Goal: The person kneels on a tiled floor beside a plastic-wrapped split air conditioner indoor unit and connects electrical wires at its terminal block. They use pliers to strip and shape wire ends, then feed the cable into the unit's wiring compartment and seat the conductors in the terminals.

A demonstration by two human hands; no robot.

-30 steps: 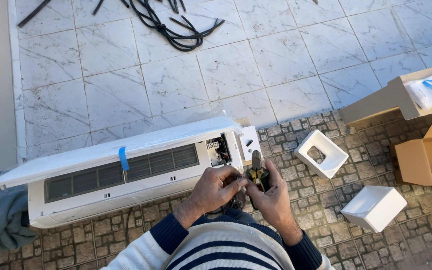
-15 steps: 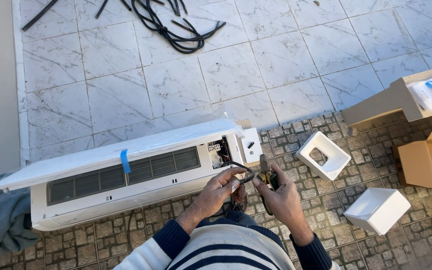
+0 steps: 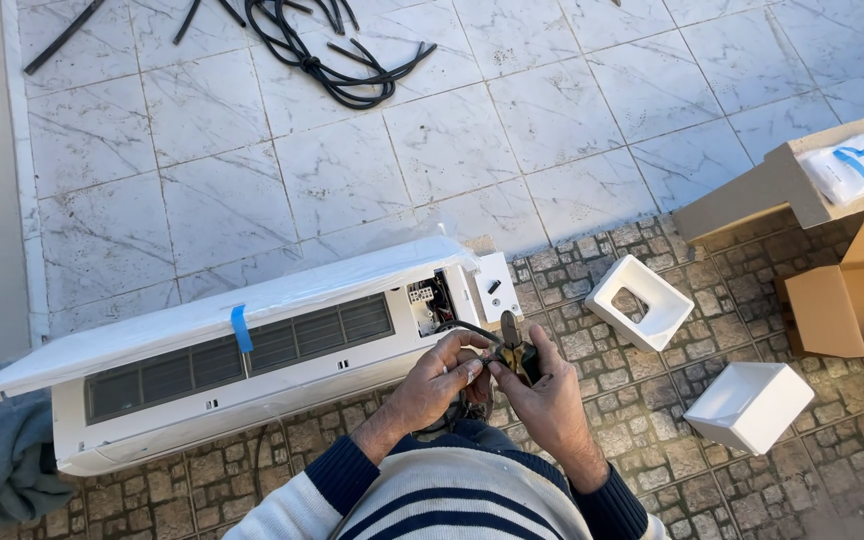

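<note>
Low at frame centre, your right hand [image 3: 547, 395] grips pliers [image 3: 514, 350] while your left hand [image 3: 437, 375] pinches the black cable [image 3: 462, 327], steadying it beside the air conditioner unit [image 3: 252, 360].

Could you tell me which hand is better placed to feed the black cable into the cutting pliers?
Probably the left hand. Its fingertips pinch the black cable coming out of the air conditioner unit and sit right by the plier tips. The right hand is already closed around the pliers, so it is occupied.
</note>
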